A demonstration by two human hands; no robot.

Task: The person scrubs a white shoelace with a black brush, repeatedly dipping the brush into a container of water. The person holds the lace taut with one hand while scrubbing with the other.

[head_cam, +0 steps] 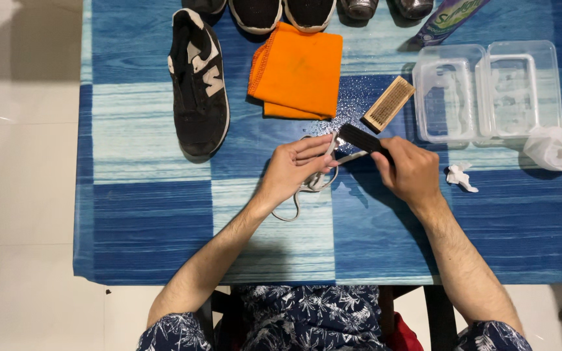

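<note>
My left hand (294, 168) pinches a white shoelace (307, 185) that lies looped on the blue patterned table (151, 214). My right hand (410, 170) grips a small black brush (359, 138) whose head rests on the lace just beside my left fingertips. A black sneaker with white markings (198, 81) lies without its lace at the left. A folded orange cloth (297, 71) sits above my hands.
A wooden brush (389, 104) lies by water droplets. An open clear plastic box (489, 91) stands at the right, with crumpled tissue (461, 177) and a white bag (561, 146) nearby. More shoes (281, 13) line the far edge.
</note>
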